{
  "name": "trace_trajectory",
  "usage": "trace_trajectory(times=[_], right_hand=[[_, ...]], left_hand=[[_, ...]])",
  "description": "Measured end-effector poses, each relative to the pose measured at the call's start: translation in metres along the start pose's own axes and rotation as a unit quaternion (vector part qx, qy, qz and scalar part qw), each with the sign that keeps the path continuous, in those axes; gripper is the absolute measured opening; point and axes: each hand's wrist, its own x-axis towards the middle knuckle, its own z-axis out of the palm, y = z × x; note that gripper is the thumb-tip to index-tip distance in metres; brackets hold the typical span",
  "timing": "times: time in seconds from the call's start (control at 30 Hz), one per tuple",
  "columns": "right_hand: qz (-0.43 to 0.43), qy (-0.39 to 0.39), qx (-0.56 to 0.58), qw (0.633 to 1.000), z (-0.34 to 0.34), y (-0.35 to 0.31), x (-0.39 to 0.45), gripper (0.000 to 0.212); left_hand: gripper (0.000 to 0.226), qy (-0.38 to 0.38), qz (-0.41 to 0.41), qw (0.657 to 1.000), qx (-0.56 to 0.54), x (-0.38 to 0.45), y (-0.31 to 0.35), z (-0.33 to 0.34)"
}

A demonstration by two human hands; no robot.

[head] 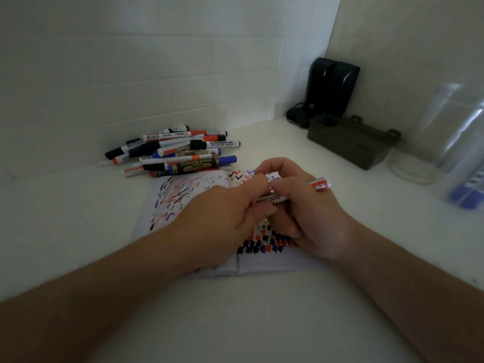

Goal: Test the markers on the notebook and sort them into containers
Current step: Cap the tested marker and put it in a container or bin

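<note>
- Marker (301,191) with the red end is pinched in my right hand (311,218), lying crosswise above the open notebook (199,195) — red tail poking out to the right, the rest hidden under my fingers.
- My left hand (225,213) is curled in against the other end of it, thumb and fingers closed around what I guess is the cap — can't actually see the cap, so whether it's coming off or going on is a toss-up.
- Judging by that, I'm right at the cap step of testing this one. If it's coming off, next is a quick scribble on a bare bit of page, which is getting hard to find with all those marks.
- After that it needs sorting: clear containers (450,132) stand well off to my right, one with blue-capped markers already inside.
- Pile of untested markers (172,153) sits just beyond the notebook's far edge, so there's plenty left to do.
</note>
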Motion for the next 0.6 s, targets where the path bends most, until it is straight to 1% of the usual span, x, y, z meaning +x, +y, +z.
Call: trace_trajectory(times=[0.07,0.1,0.17,0.2,0.23,0.3,0.37,0.4,0.47,0.6], right_hand=[[0.001,-0.002,-0.025,1.000,0.001,0.001,-0.001,0.021],[0.003,0.001,-0.034,0.999,0.001,0.000,-0.003,0.021],[0.013,0.007,-0.020,1.000,-0.006,-0.008,-0.003,0.023],[0.019,0.003,-0.001,1.000,-0.013,-0.015,-0.003,0.024],[0.026,-0.002,0.018,1.000,-0.022,-0.023,-0.004,0.024],[0.044,-0.023,0.022,0.999,-0.042,-0.041,-0.010,0.023],[0.061,-0.048,-0.031,0.997,-0.054,-0.045,-0.021,0.031],[0.068,-0.053,-0.067,0.994,-0.055,-0.042,-0.027,0.031],[0.066,-0.037,-0.123,0.989,-0.053,-0.028,-0.038,0.024],[0.024,0.020,-0.152,0.988,-0.043,-0.010,-0.050,0.026]], left_hand=[[0.028,-0.018,-0.014,1.000,-0.009,0.001,-0.003,-0.002],[0.036,-0.032,-0.026,0.999,-0.012,0.001,-0.003,-0.003],[0.054,-0.055,-0.067,0.996,-0.015,0.003,-0.004,-0.005],[0.058,-0.063,-0.084,0.994,-0.016,0.003,-0.004,-0.006],[0.053,-0.070,-0.092,0.993,-0.011,0.003,-0.005,-0.007],[0.029,-0.082,-0.082,0.993,0.033,0.003,-0.008,-0.008],[0.018,-0.101,-0.057,0.990,0.078,0.003,-0.008,-0.008],[0.017,-0.110,-0.051,0.989,0.089,0.003,-0.008,-0.008],[0.018,-0.121,-0.050,0.987,0.092,0.004,-0.007,-0.007],[0.019,-0.123,-0.057,0.986,0.094,0.006,-0.008,-0.004]])
